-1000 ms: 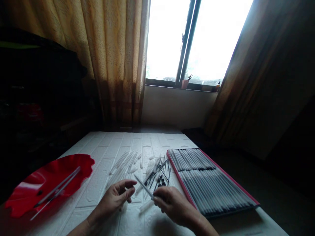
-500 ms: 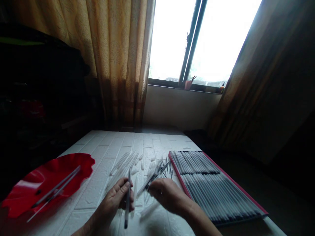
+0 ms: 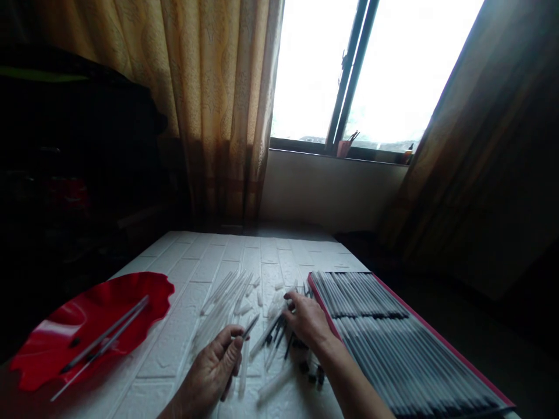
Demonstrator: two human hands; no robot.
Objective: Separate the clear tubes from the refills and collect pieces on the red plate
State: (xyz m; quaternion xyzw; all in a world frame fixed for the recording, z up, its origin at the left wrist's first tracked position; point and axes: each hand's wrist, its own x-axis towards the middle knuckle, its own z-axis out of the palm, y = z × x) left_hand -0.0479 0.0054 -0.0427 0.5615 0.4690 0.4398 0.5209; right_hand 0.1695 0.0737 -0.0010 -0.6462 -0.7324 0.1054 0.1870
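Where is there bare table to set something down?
The table is bare at its far end, beyond the loose tubes, and between those and the red plate. It is crowded between the left hand and the box, where the right hand is over tubes and black bits.

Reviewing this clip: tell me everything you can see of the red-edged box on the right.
The box is shallow, with thin red sides, and lies flat on the white table. It holds two rows of slim, greyish, translucent-looking rods, side by side, dark at their near ends. The right forearm hides its near left part; contact is unclear. Its material is hard to tell.
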